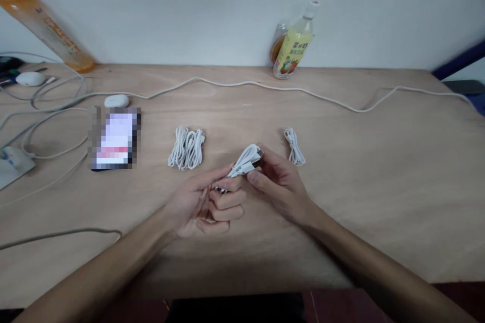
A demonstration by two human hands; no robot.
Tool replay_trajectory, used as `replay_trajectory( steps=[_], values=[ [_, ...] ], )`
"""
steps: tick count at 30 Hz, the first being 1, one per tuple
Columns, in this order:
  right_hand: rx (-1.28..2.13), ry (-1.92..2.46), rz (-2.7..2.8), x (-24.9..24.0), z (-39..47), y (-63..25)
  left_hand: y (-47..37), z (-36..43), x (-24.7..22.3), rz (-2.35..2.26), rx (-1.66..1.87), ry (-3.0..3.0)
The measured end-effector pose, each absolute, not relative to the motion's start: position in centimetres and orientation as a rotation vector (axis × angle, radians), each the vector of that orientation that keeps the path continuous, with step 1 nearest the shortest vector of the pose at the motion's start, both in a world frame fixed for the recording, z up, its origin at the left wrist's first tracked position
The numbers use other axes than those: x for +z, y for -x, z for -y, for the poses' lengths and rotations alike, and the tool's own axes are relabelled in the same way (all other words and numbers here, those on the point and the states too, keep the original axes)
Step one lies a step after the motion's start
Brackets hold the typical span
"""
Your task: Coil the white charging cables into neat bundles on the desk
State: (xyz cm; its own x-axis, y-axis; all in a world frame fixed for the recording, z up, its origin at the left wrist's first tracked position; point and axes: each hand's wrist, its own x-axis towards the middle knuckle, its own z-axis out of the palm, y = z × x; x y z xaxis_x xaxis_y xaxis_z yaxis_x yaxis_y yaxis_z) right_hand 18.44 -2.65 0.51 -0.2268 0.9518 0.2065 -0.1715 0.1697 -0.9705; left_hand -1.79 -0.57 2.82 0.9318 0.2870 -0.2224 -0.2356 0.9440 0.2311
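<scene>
A folded white cable bundle (246, 159) is held above the table between both hands. My left hand (212, 202) pinches its lower left part between thumb and fingers, the other fingers curled. At the bundle's upper right end, my right hand (278, 179) grips it near the plug with thumb and fingers. Behind my left hand, coiled white cables (187, 148) lie side by side on the wooden table (379, 176). One more coiled white cable (294, 147) rests beyond my right hand.
A phone (116, 139) and a white case (116, 101) lie at the left, near loose cables and a power strip (15, 165). A long white cord (265, 85) crosses the back. Bottles stand by the wall, one orange (56, 33), one yellow (295, 45).
</scene>
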Motion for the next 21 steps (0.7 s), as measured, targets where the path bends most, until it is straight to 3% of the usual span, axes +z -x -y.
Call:
replay_trajectory(
  steps=[21],
  values=[
    [1.626,0.943,1.007,-0.35,2.19,-18.27,1.01,0.72,2.53,-0.395,0.381,-0.408]
  ],
)
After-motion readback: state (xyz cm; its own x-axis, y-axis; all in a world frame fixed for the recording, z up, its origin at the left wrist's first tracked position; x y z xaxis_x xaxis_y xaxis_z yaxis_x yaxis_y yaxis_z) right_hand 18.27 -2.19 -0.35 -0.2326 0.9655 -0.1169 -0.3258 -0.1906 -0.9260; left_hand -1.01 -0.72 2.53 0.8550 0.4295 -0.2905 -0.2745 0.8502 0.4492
